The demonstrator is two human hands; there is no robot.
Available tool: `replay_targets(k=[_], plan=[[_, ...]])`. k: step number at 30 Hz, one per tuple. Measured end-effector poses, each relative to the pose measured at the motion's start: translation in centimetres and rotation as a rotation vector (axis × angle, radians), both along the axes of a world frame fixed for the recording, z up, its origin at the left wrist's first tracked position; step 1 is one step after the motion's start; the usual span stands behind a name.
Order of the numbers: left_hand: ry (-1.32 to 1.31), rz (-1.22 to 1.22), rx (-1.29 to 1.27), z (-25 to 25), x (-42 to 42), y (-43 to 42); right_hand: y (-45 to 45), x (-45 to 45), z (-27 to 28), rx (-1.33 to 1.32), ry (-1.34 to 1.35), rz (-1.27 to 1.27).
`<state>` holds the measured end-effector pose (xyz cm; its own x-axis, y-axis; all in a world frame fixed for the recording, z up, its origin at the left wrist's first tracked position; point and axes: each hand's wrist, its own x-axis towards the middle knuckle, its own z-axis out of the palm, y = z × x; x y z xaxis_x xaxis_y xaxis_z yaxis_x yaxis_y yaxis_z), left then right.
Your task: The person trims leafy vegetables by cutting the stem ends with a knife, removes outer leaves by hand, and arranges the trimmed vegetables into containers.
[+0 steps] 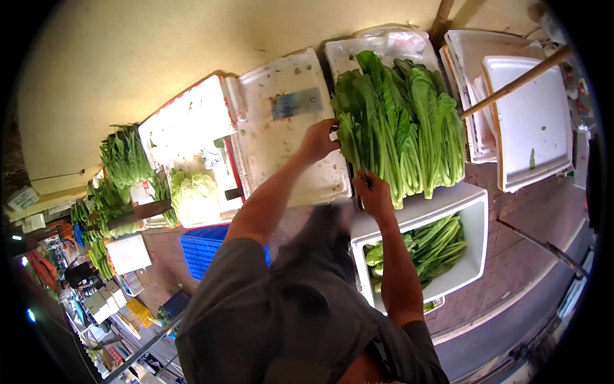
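A broad pile of long-stemmed leafy greens [403, 128] lies side by side, leaves toward the wall and pale stems toward me. My left hand [318, 142] is at the pile's left edge, fingers bent around the outer leaves, with a small white patch beside the fingertips. Lower down, by the stem ends on the same side, my right hand [374, 197] has its fingers curled together against the outermost stems. Beneath the pile, partly behind my right forearm, a white foam box [476, 240] holds more greens [435, 249].
A stained white foam tray [288, 147] lies left of the pile. Stacked white foam lids [537, 128] stand to the right, crossed by a wooden pole [518, 83]. A blue crate [198, 253] sits on the floor; lettuce [194, 197] and other greens are farther left.
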<state>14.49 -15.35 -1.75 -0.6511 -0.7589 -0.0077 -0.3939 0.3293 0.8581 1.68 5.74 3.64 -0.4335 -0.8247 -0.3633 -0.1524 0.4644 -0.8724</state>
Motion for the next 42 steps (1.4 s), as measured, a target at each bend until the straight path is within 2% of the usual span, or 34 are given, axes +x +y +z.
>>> replay_targets(k=[3,4,7,8,11,12,15,17,19,22,25,28,29,30,32,35,40,42], plan=[[0.01,-0.054,0.043,1.9,0.2,-0.6,-4.0,-1.0,-2.8,0.003,-0.174,0.021],[-0.006,-0.056,0.03,2.3,0.4,-0.9,-4.8,-1.9,-3.1,0.048,-0.388,-0.001],[-0.031,-0.066,0.001,3.4,0.2,-0.7,-6.5,-3.1,-3.4,0.166,-0.451,-0.132],[-0.034,-0.069,-0.007,3.8,0.1,-0.5,-6.8,-2.9,-3.3,0.15,-0.438,-0.165],[-0.058,-0.056,-0.042,3.7,0.2,0.1,-8.6,-3.0,-3.4,0.186,-0.429,0.02],[-0.069,-0.045,-0.056,3.4,0.5,0.2,-9.0,-2.9,-2.4,0.187,-0.407,0.01],[0.019,-0.003,-0.008,2.2,0.6,0.9,-9.4,-2.0,-1.9,0.066,-0.256,-0.041],[0.039,-0.006,0.02,1.6,0.5,1.1,-9.1,-2.1,-3.8,-0.034,-0.291,0.012],[0.048,-0.01,0.005,1.4,0.8,1.1,-9.6,-2.0,-3.0,-0.055,-0.329,0.044],[0.173,0.08,0.223,1.6,1.6,1.9,-10.2,-2.0,-2.3,0.004,-0.355,0.067],[0.247,0.231,0.247,-3.3,2.5,4.2,-10.7,-1.3,-4.1,-0.085,-0.051,0.12],[0.08,0.464,0.526,-7.1,2.1,7.2,-11.7,0.0,-3.4,-0.083,0.261,0.089],[0.055,0.489,0.426,-11.2,1.5,8.5,-11.9,0.2,-3.2,-0.076,0.248,0.087],[0.033,0.467,0.441,-12.6,1.0,9.3,-12.0,0.3,-2.8,-0.069,0.235,0.085],[-0.093,0.402,0.451,-13.4,0.0,10.2,-12.2,0.4,-1.6,-0.033,0.19,0.088],[-0.217,0.438,0.391,-16.1,-0.8,10.4,-12.4,0.1,-0.5,0.018,0.142,0.094],[-0.412,0.416,0.443,-14.9,-1.8,9.3,-12.6,-0.2,-2.5,-0.02,0.223,0.067],[-0.375,0.363,0.474,-18.8,-1.8,9.2,-12.6,-0.2,-3.2,0.007,0.276,0.058]])
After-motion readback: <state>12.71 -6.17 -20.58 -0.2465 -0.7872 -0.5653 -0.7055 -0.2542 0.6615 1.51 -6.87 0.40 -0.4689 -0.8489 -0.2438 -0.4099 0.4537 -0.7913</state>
